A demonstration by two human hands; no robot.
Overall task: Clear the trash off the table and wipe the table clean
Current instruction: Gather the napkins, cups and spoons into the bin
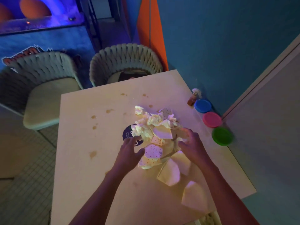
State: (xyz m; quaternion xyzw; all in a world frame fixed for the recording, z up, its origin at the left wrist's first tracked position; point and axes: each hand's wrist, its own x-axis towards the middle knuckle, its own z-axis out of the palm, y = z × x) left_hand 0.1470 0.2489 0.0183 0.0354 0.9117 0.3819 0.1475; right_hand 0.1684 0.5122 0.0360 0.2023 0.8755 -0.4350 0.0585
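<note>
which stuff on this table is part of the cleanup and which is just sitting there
Part of the job: trash pile between left hand and right hand; loose paper scraps; brown spills; spray bottle.

Just lying about: blue lid, pink lid, green lid, chairs.

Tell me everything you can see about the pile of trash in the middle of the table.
The pile of trash is a loose heap of crumpled pale tissue, torn polka-dot paper pieces and plain white fragments. It lies near the middle of the table, partly covering a dark round disc. The left hand touches its left side and the right hand presses its right side. Two white pieces lie apart, nearer the person.
</note>
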